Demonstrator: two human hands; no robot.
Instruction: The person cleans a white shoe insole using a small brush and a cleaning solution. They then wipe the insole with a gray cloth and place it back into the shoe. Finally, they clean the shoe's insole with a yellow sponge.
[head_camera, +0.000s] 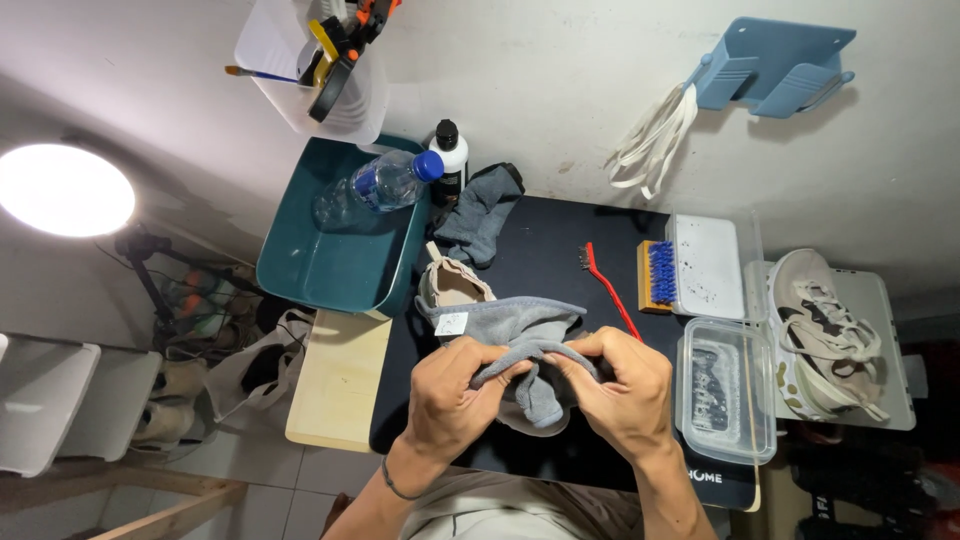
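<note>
— What's nearest to us?

— Both hands, low over the black mat (560, 250). The left hand (455, 395) has its fingers curled and pinching a fold of the grey cloth (520, 335); the right hand (622, 385) is closed on the same cloth from the other side, thumb pressed down on it.

— And where does the cloth sit?

— Bunched between the two hands, with one flap spreading up over a beige shoe (452, 285) that pokes out just behind it. A small white label shows on the cloth's edge.

— To the right?

— A clear plastic tub (728, 400) of water, and beyond it a white tray (708, 265) with a blue-bristled wooden brush (657, 275) at its left edge. A thin red brush (612, 290) lies slanted on the mat between cloth and tray. Farther right, a pale sneaker (825, 335) rests on a white board.

— Further back?

— A dark grey sock (478, 215), a white bottle with a black cap (450, 160), and a teal basin (340, 260) with a clear water bottle (385, 185) lying in it. On the wall, white laces (655, 140) hang from a blue holder (775, 65).
</note>
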